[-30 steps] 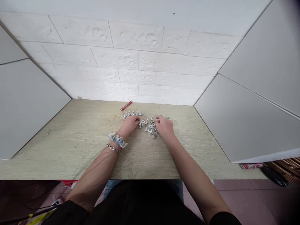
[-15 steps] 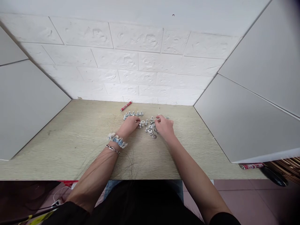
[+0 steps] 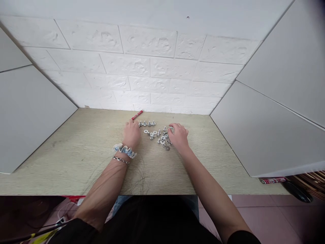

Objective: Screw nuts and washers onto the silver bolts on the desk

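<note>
My left hand (image 3: 132,133) is at the left end of a row of upright bolts with washers (image 3: 149,123), its fingers curled downward. It covers that end of the row, and anything in its fingertips is hidden. Nearby lies a flat washer (image 3: 146,131). Right of the row is a loose cluster of bolts, nuts and washers (image 3: 163,138). My right hand (image 3: 179,136) rests at the cluster's right side, loosely bent, thumb and forefinger apart. A small metal piece (image 3: 171,127) shows at its fingertips. One darker washer (image 3: 168,148) lies at the near edge of the cluster.
A red marker-like tube (image 3: 137,115) lies behind the row, near the white brick-patterned wall (image 3: 149,81). Grey panels (image 3: 274,128) stand at both sides of the wooden tabletop (image 3: 88,145). Another red tube (image 3: 273,180) and a black object (image 3: 296,191) are at the right front.
My left hand has moved left from the cluster to the row's left end, uncovering a washer and now hiding the leftmost bolts. My right hand has shifted barely, its thumb and forefinger apart.
</note>
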